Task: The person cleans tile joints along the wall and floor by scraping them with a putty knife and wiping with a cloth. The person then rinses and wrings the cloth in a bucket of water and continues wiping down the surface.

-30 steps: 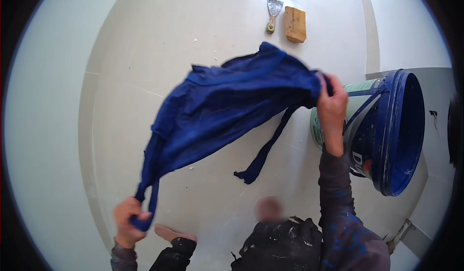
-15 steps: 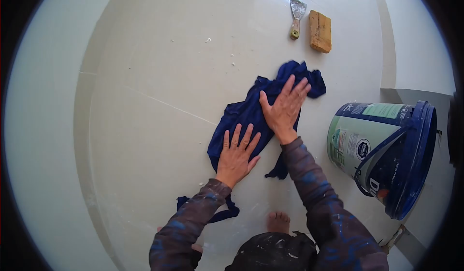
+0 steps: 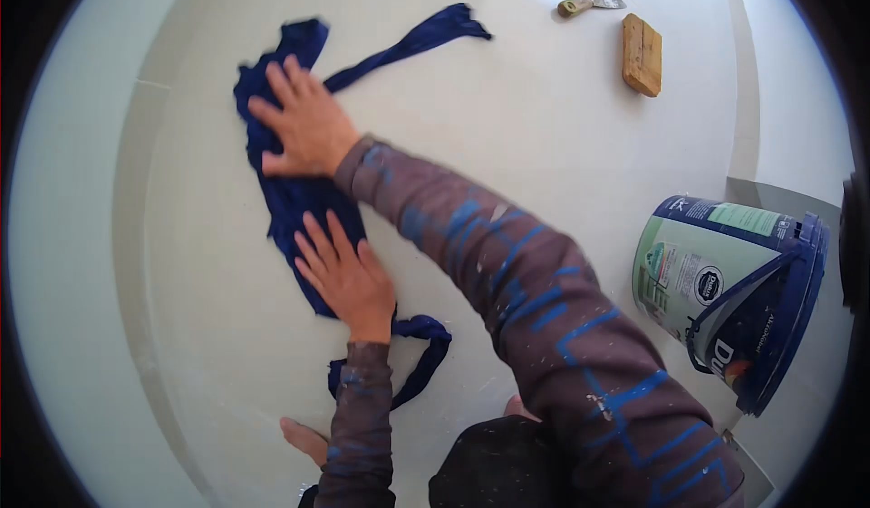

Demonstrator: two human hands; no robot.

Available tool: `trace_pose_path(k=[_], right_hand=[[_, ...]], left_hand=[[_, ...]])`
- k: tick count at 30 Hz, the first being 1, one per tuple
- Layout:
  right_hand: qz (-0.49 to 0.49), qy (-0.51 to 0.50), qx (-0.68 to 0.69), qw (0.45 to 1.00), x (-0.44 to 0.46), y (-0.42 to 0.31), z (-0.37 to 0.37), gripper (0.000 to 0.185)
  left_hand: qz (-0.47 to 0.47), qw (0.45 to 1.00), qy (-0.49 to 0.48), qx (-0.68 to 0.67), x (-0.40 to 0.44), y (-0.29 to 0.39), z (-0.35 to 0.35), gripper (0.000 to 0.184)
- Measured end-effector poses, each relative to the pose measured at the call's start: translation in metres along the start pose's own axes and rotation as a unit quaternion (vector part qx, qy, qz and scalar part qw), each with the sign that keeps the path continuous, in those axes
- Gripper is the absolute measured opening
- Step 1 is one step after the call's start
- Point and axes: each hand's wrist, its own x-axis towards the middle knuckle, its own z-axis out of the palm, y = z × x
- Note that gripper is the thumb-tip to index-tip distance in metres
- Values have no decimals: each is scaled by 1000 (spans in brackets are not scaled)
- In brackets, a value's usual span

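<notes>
A dark blue cloth (image 3: 304, 204) lies spread on the pale tiled floor (image 3: 507, 127), with one strip trailing up to the right and another curling near my left wrist. My right hand (image 3: 308, 127) presses flat on its upper part, fingers spread. Lower down, my left hand (image 3: 349, 277) rests flat on the same cloth, fingers also apart. Both palms push down from above without gripping it. Parts of the cloth are hidden under the hands.
A putty knife (image 3: 591, 0) and a yellowish-brown sponge-like block (image 3: 642, 55) lie at the upper right. A paint bucket (image 3: 671, 245) with a dark blue rim stands at the right, near the wall. My bare foot (image 3: 305, 440) shows at the lower left.
Both hands have slid the cloth to the left, the right hand farthest. The putty knife has turned, its blade now pointing right. Small white crumbs seen earlier on the floor no longer show.
</notes>
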Motion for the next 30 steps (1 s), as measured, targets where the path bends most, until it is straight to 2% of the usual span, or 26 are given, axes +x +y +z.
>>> trace_pose_path(k=[3,6,7,8,9,10,11,12,13,14,15,17,18,19,21,23,24,25,27,28,30], right_hand=[[-12,-66,44,997,-53,-88,-3,70],[-14,-117,113,987,-127,-134,-28,66],[32,-121,152,980,-147,-139,-48,64],[79,-125,191,970,-165,-139,-71,63],[121,-74,193,971,-180,-133,-94,60],[162,-29,194,967,-192,-122,-118,57],[214,28,154,964,-197,-109,-142,55],[260,74,94,958,-209,-90,-155,60],[298,127,13,946,-212,-71,-167,63],[325,159,-31,932,-209,-60,-177,68],[316,128,-43,939,-201,-59,-181,72],[307,95,-61,945,-191,-51,-179,75],[288,37,-116,950,-185,-40,-170,77],[269,-22,-168,948,-180,-27,-160,78],[280,19,-248,927,-151,34,-147,76],[300,90,-336,888,-96,124,-138,70],[309,93,-355,877,-60,169,-138,72],[304,87,-327,891,-22,203,-136,72],[277,65,-290,914,50,241,-117,72],[254,51,-278,925,81,249,-105,71],[215,1,-277,936,130,235,-67,65]], left_hand=[[-33,999,-34,15,-89,-29,-16,59],[-4,995,-96,-7,-181,-45,-23,60],[19,993,-113,-26,-204,-46,-24,60],[48,985,-120,-112,-225,-47,-27,61],[76,969,-126,-199,-235,-46,-28,63],[68,971,-118,-197,-236,-39,-34,63],[130,962,-156,-182,-237,-29,-46,65],[189,948,-197,-166,-239,-22,-54,68],[176,950,-195,-167,-241,-21,-51,68],[204,946,-215,-132,-238,-23,-44,71],[235,939,-232,-96,-227,-23,-35,73],[255,940,-207,-98,-211,-11,-16,76],[277,938,-186,-96,-197,-2,-6,80],[251,946,-186,-91,-170,17,-2,84],[208,965,-59,-147,-102,52,12,90],[144,976,-55,-155,-26,90,22,96],[141,976,-27,-163,14,105,27,97],[144,974,15,-176,53,115,38,92],[137,972,89,-172,132,118,48,69],[131,969,95,-186,162,114,45,69],[75,980,82,-163,207,85,37,42]])
